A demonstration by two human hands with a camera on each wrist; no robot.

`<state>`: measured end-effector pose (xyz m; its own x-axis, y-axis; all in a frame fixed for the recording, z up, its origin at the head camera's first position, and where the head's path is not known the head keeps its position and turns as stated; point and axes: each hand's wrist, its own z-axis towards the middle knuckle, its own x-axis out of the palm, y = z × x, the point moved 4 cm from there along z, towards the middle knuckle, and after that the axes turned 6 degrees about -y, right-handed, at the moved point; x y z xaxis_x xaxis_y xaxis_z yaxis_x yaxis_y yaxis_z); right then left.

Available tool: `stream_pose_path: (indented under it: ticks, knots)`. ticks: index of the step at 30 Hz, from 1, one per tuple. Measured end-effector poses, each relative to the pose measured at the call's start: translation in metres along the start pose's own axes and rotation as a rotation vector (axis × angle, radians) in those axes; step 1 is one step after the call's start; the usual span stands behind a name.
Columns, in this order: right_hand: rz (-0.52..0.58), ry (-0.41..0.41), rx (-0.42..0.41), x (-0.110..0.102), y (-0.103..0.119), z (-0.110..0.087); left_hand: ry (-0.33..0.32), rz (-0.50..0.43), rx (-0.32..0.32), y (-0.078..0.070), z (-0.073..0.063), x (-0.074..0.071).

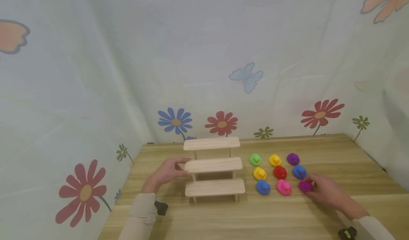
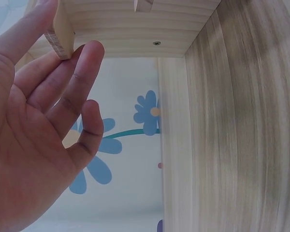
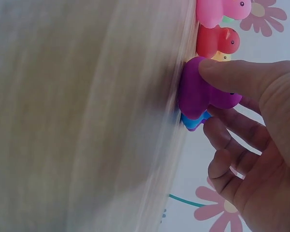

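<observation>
At the left, my left hand (image 1: pixel 167 170) grips the left end of the middle step of a three-step wooden display stand (image 1: pixel 213 165). In the left wrist view the thumb lies on one side of the board's end (image 2: pixel 60 36) and fingers on the other. My right hand (image 1: pixel 329 192) pinches a magenta-purple rubber duck (image 1: pixel 305 186) at the near right corner of a grid of ducks. The right wrist view has the thumb across this purple duck (image 3: pixel 193 92), close against the tabletop; the fingertips behind it are partly hidden.
Between stand and right hand sit small ducks in rows: green (image 1: pixel 255 159), yellow (image 1: pixel 274 160), dark purple (image 1: pixel 293 158), another yellow (image 1: pixel 260 173), red (image 1: pixel 280 172), blue (image 1: pixel 299 172), another blue (image 1: pixel 263 187) and pink (image 1: pixel 284 187). A flowered curtain (image 1: pixel 198 73) hangs behind the wooden table (image 1: pixel 204 222).
</observation>
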<state>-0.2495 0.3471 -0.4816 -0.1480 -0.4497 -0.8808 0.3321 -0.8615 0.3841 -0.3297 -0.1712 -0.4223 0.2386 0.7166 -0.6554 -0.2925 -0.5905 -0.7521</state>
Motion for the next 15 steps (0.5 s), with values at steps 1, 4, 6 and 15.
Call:
stream_pose_path:
  ticks: [1,4,6,15]
  knots:
    - [0.004,0.006,0.009,0.0001,-0.0003,0.0001,0.000,-0.002,-0.001,0.0003,0.0000,0.0001]
    - [0.017,0.000,0.006,-0.0001,-0.0007,0.0004,0.000,0.001,-0.006,0.0015,0.0002,0.0003]
    - [0.022,-0.009,0.001,0.0001,-0.0005,0.0003,-0.004,-0.001,-0.010,0.0023,-0.0002,0.0000]
    - [0.016,-0.015,0.022,0.0020,-0.0033,0.0016,-0.014,-0.007,-0.011,0.0023,-0.0020,-0.0006]
